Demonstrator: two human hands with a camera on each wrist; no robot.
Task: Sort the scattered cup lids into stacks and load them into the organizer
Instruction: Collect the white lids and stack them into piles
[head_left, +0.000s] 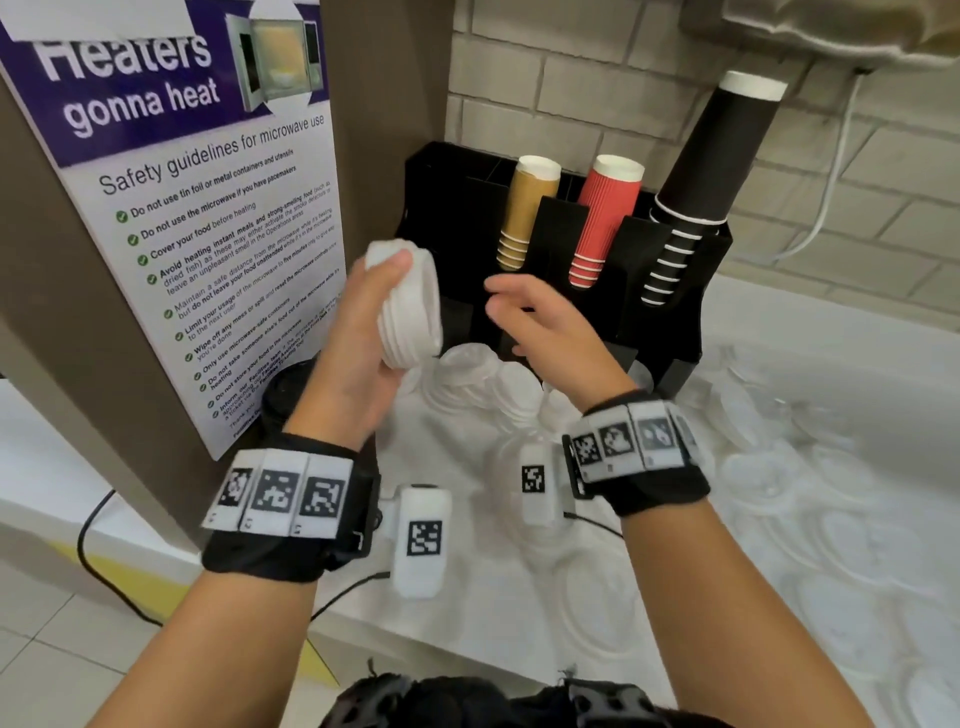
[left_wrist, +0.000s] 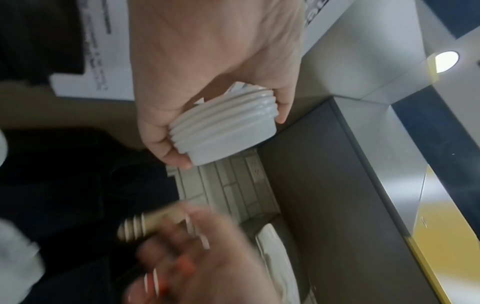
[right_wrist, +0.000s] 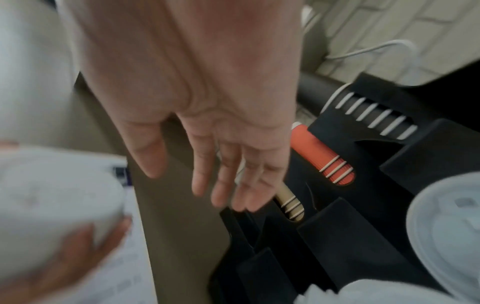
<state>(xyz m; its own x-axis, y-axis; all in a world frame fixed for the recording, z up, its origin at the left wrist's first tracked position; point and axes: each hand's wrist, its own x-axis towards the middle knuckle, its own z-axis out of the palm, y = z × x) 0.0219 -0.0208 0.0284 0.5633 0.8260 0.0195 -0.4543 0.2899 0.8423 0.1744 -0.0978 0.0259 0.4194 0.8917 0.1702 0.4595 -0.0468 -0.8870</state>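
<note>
My left hand (head_left: 374, 322) grips a stack of white cup lids (head_left: 410, 306), held on its side in the air in front of the black organizer (head_left: 685, 291). The left wrist view has thumb and fingers curled round the same stack of lids (left_wrist: 223, 127). My right hand (head_left: 524, 317) hovers just to the right of the stack with fingers straight and spread, holding nothing; it (right_wrist: 221, 164) hangs over the organizer's front slots (right_wrist: 337, 236). More white and clear lids (head_left: 493, 384) lie piled on the counter below both hands.
The organizer holds stacks of gold cups (head_left: 524, 208), red cups (head_left: 602, 218) and black cups (head_left: 701, 187). Clear lids (head_left: 769, 457) are scattered over the white counter to the right. A microwave poster (head_left: 197, 218) on a brown panel stands at the left. A tiled wall is behind.
</note>
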